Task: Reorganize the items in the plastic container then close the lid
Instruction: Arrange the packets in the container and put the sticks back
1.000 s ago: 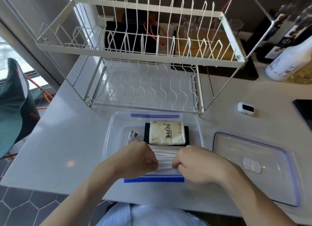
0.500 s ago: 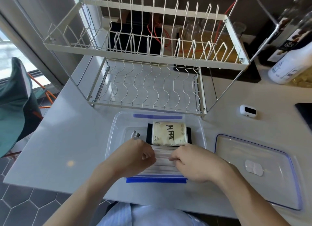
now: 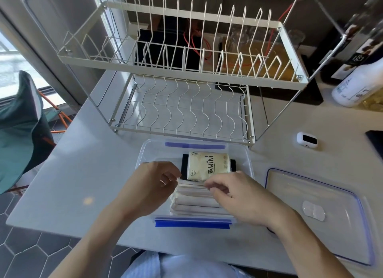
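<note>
Both hands have lifted a little — left hand [image 3: 153,182] and right hand [image 3: 234,191] pinch the white folded packets [image 3: 194,199] inside the clear plastic container [image 3: 145,153]; sorting continues.

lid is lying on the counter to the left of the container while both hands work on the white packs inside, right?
Not quite: the head view shows the lid lying on the counter to the right of the container, not the left. The rest holds: the left hand and right hand are both at the white packs inside it.
</note>
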